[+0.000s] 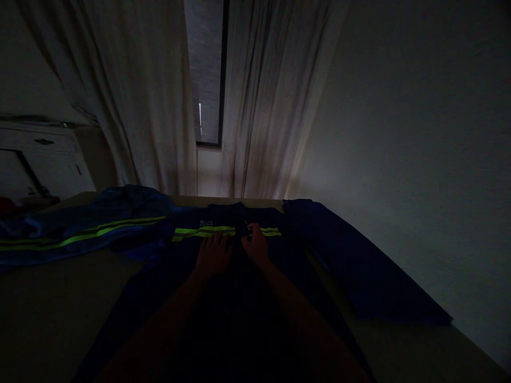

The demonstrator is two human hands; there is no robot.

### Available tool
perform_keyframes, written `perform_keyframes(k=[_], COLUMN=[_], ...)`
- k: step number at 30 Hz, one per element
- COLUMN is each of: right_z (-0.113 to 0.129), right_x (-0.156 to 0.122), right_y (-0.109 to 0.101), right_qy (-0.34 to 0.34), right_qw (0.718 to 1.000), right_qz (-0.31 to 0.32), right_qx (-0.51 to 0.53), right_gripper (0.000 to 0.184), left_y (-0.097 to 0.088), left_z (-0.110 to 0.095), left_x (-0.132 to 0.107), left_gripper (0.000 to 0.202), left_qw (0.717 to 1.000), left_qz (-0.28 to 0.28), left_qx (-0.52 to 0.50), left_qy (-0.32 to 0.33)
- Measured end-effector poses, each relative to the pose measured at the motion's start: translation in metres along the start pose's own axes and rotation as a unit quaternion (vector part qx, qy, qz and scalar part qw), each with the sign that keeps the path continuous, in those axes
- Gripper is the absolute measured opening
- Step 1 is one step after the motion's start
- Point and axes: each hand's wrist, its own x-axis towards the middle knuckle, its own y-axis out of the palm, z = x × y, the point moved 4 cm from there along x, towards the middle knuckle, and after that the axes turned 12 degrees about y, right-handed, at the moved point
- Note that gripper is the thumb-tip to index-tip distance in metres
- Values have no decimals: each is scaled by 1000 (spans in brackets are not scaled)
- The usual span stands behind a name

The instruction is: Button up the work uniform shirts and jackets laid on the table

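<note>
A dark blue work jacket (319,250) with yellow-green reflective stripes lies spread on a flat pale surface (51,308) in a dim room. My left hand (213,254) rests flat on the jacket's chest, fingers stretched toward the stripe. Beside it, my right hand (255,246) is curled, its fingertips pinched at the jacket's front opening just by the stripe (203,232). What the fingers pinch is too small and dark to name. One sleeve runs off to the left, the other to the right.
A second blue garment (80,226) with a long reflective stripe lies bunched at the left. Pale curtains (147,96) hang behind, with a dark window gap (207,69) between them. A white cabinet (40,159) stands at far left, and a plain wall (419,133) at right.
</note>
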Motion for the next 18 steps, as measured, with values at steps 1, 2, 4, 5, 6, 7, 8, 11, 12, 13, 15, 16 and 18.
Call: perform_keyframes(k=[1, 2, 4, 5, 6, 7, 8, 11, 12, 13, 15, 16, 18], right_z=[4, 9, 16, 18, 18, 18, 17, 13, 11, 9, 4, 1, -5], right_x=[-6, -15, -40, -53, -66, -76, -85, -91, -89, -86, -78, -74, -68], right_y=[-2, -4, -2, -1, 0, 1, 1, 1, 1, 1, -1, -3, -6], right_qy=[-35, -76, -157, -188, -211, -224, -228, -194, -176, -158, -122, -105, -76], right_qw=[999, 997, 985, 976, 968, 962, 959, 968, 973, 978, 987, 990, 993], right_qz=[-1, 8, 61, 92, 116, 131, 140, 136, 131, 123, 105, 96, 79], right_qx=[-3, -10, -39, -55, -70, -82, -89, -85, -75, -62, -23, 0, 47], right_gripper=[38, 41, 39, 35, 31, 28, 27, 24, 20, 20, 28, 31, 33], left_y=[1, 1, 1, 0, 0, 0, 0, -2, -3, -4, -6, -6, -6], left_z=[3, 6, 12, 15, 17, 20, 22, 25, 25, 23, 20, 17, 12], left_x=[3, 5, 10, 12, 15, 17, 19, 24, 25, 24, 20, 17, 7], left_gripper=[43, 41, 39, 39, 39, 39, 39, 38, 36, 33, 31, 32, 33], left_qw=[1000, 1000, 1000, 1000, 1000, 1000, 1000, 999, 999, 998, 996, 994, 993], left_qz=[0, 0, -1, -2, -3, -5, -7, -13, -12, -8, 5, 12, 24], left_qx=[-2, -4, -9, -12, -16, -20, -25, -40, -45, -51, -64, -69, -73], left_qy=[1, 2, 4, 5, 6, 5, 5, 13, 23, 37, 67, 79, 93])
